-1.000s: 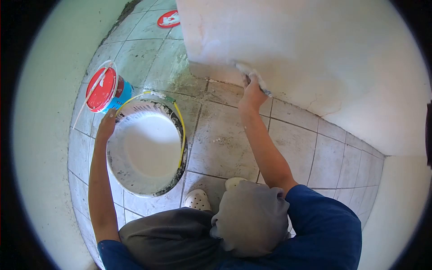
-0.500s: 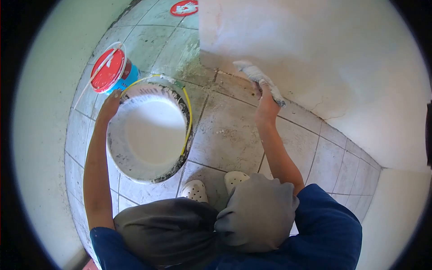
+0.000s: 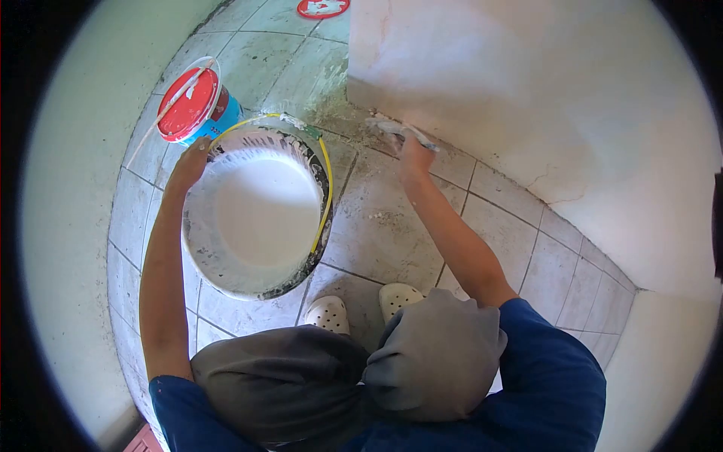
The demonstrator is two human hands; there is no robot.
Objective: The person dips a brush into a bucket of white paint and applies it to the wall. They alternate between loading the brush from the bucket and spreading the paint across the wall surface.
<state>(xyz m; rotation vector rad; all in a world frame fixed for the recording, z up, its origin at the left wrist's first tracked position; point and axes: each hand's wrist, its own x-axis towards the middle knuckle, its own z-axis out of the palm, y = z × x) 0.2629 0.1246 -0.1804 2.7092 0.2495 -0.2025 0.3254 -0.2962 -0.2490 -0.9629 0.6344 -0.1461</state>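
A large tub (image 3: 197, 226) of white liquid stands on the tiled floor, with a yellow handle (image 3: 329, 181) along its right rim. My left hand (image 3: 192, 160) grips the tub's upper left rim, its fingers bent over the edge. Out to the right, my right hand (image 3: 416, 154) is closed round a white-coated brush-like tool (image 3: 392, 128), held low near the foot of the wall. The tool's exact shape is partly hidden by the hand.
Beyond my left hand stands a blue bucket (image 3: 220, 117) with a red lid (image 3: 184, 109) and a thin stick (image 3: 169, 105) across it. Another red lid (image 3: 324, 7) lies at the top. Walls (image 3: 527, 98) rise on both sides.
My right hand has moved up and left in view with the tool, which now lies lower against the wall's base. The tub and left hand appear shifted slightly right and up.
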